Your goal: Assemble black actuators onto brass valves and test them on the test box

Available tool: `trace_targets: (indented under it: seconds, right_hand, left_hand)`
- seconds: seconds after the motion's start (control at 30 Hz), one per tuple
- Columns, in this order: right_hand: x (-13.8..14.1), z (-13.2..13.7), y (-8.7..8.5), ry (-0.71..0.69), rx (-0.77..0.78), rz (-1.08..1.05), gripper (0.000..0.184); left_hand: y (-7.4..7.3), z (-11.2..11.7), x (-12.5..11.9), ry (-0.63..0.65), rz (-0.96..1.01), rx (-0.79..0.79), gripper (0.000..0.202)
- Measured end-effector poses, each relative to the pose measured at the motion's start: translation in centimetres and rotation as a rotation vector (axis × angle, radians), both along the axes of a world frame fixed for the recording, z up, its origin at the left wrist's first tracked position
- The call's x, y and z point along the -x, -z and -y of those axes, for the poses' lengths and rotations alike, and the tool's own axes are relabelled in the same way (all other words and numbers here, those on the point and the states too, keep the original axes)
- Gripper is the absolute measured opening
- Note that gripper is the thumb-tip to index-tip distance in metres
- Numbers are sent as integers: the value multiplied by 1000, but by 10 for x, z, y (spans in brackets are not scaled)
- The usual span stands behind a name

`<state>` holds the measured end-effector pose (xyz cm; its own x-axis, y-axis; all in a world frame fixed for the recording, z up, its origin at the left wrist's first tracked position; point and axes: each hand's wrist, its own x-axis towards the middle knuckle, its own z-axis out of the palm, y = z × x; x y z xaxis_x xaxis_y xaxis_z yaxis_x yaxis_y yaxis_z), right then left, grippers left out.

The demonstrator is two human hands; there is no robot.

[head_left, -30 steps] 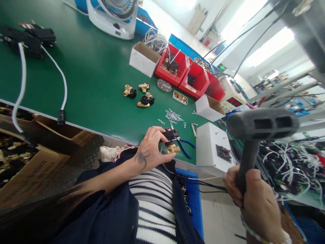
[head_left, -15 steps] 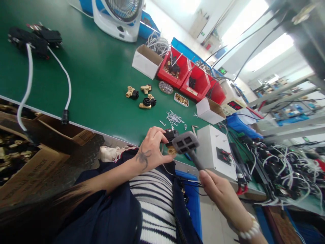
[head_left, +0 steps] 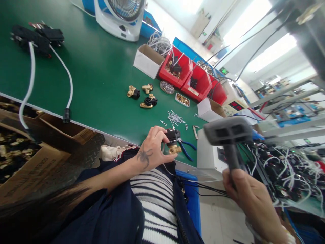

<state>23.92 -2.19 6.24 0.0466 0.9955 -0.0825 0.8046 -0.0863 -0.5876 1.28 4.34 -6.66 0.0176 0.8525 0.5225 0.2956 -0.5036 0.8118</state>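
Near the bench's front edge, my left hand [head_left: 154, 147] is closed round a brass valve with a black top [head_left: 174, 147], thumb below and fingers above. A grey hammer [head_left: 228, 132] is in my right hand [head_left: 250, 196], its fingers wrapped round the handle. The hammer head is raised to the right of the valve, apart from it and slightly blurred. Just beyond the valve lie blue-handled pliers [head_left: 187, 145] and a pile of small metal clips [head_left: 175, 117]. Several brass fittings [head_left: 147, 104] stand farther back on the green bench [head_left: 101, 91].
Red bins [head_left: 175, 69] with parts, white boxes [head_left: 148, 61] and a fan [head_left: 122, 23] line the back. At right are a grey-white box [head_left: 207, 156] and tangled white cables [head_left: 286, 169]. Cardboard boxes [head_left: 38, 169] sit below the left edge.
My right hand has moved the hammer away from the valve, to the right and up. The brass valve and the pliers now show more fully. My left hand keeps its hold.
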Motion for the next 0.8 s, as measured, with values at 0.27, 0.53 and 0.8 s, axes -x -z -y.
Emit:
trace_targets:
  seconds: [0.27,0.53,0.8]
  right_hand:
    - [4,-3,7,-146,91,156,62]
    - [4,-4,11,-131,64,175,62]
    - [3,-4,13,-26,-40,96,59]
  left_hand:
    - [0,0,1,-11,-5,-18,39]
    - [0,0,1,-10,-17,-13,38]
    - [-1,-2,2,-7,-12,-13,39]
